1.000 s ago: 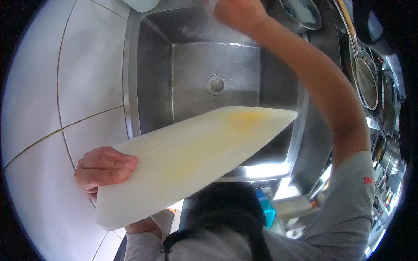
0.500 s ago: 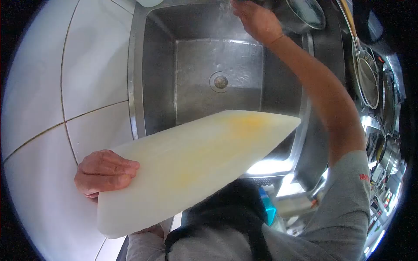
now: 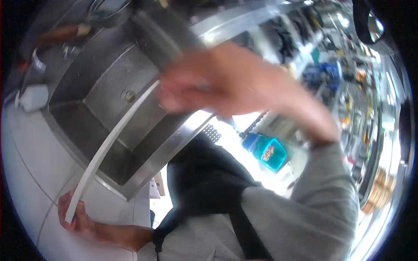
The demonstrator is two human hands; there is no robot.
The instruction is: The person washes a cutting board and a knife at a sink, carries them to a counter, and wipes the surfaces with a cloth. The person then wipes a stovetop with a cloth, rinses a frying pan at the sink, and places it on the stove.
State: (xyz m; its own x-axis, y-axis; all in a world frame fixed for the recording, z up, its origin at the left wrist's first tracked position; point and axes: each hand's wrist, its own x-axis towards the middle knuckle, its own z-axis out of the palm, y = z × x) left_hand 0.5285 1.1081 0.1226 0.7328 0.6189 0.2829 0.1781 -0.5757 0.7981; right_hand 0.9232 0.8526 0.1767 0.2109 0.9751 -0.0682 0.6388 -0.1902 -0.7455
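A white cutting board (image 3: 114, 135) is turned edge-on and slants across the sink, so its faces barely show. My left hand (image 3: 78, 213) grips its lower end above the tiled counter, fingers on one side and thumb on the other. Smeared by motion, my right hand (image 3: 209, 80) is at the board's upper end, nearer the camera. Its fingers look bent, but whether they touch or hold the board cannot be made out. Below the board lies the steel sink (image 3: 98, 93) with its round drain (image 3: 127, 96).
White tiles (image 3: 32, 152) border the sink on the left, with a white container (image 3: 34, 98) at its far corner. A metal pot (image 3: 106, 8) is at the top. A teal bin (image 3: 272, 154) stands low on the right, before blurred crowded shelves (image 3: 348, 95).
The board has tipped from showing its broad face to edge-on. My right hand has come back from the running water to the board's upper end. The view has swung right.
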